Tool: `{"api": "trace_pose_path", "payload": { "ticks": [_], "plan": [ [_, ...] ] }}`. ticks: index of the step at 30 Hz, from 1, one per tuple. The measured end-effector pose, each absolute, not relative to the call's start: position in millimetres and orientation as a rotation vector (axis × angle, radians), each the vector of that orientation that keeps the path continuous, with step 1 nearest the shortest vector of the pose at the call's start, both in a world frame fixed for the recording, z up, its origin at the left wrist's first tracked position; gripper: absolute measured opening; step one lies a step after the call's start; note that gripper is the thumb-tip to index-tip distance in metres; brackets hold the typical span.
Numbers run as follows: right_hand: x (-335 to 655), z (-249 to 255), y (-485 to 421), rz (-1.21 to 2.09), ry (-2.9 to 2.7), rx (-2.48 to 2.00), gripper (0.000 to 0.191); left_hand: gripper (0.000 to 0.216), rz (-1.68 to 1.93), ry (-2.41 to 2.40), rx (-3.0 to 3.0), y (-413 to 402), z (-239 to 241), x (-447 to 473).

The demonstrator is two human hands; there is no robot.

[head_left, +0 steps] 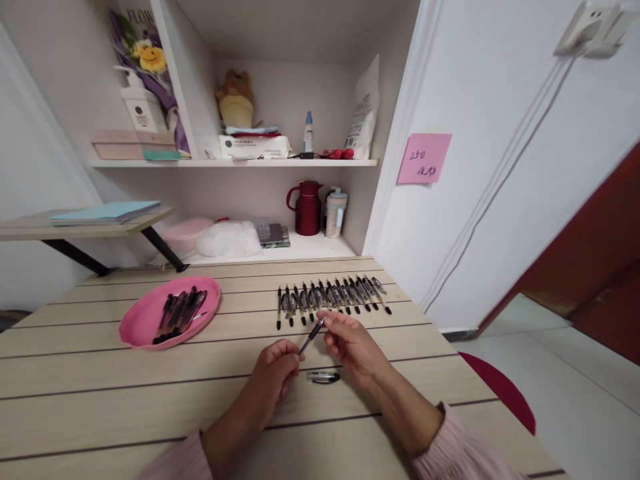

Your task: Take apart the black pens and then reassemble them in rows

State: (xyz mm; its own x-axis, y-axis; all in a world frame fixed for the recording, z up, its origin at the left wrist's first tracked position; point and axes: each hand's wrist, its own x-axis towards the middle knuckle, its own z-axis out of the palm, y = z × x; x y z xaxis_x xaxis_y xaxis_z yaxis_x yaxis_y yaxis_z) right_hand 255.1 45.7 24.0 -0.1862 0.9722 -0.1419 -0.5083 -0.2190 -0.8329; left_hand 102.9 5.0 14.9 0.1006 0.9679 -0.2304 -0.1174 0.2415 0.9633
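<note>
Between the 2 hands, just above the surface (210,393), a slim dark pen (312,333) slants away from the left hand (274,373) and up to the right hand (357,350). The left hand pinches its near end between thumb and forefinger; the right hand has its thumb and forefinger closed around the far end, its other fingers curled. What looks like a loose clear cap (323,377) lies below the pen, just to the right of the left hand's fingertips. Its long axis runs nearly left to right, at an angle to the pen's, and the left hand seems the nearer of the 2. Just beyond the right hand's fingertips stretches a row of pens (327,294); well to the left of the left hand, a pink tray (131,315) holds a bundle of dark pens (183,312).
</note>
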Motion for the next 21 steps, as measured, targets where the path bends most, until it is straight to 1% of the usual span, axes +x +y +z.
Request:
{"api": "trace_pose_path", "payload": {
  "ticks": [5,11,16,21],
  "plan": [
    [254.1,20.6,45.2,1.664,-0.809,-0.853,0.029,0.012,1.045,1.121,1.006,6.1,10.9,102.2],
    [254.0,20.2,43.5,1.688,-0.848,-0.811,0.031,0.013,1.064,1.094,1.037,5.6,9.0,103.1],
    [255.8,19.7,45.2,1.645,-0.886,-0.844,0.025,0.011,1.074,1.108,1.024,3.2,10.4,104.6],
    [256.9,18.7,46.9,1.667,-0.856,-0.813,0.027,0.013,1.083,1.120,1.019,2.1,12.8,105.8]
  ]
}}
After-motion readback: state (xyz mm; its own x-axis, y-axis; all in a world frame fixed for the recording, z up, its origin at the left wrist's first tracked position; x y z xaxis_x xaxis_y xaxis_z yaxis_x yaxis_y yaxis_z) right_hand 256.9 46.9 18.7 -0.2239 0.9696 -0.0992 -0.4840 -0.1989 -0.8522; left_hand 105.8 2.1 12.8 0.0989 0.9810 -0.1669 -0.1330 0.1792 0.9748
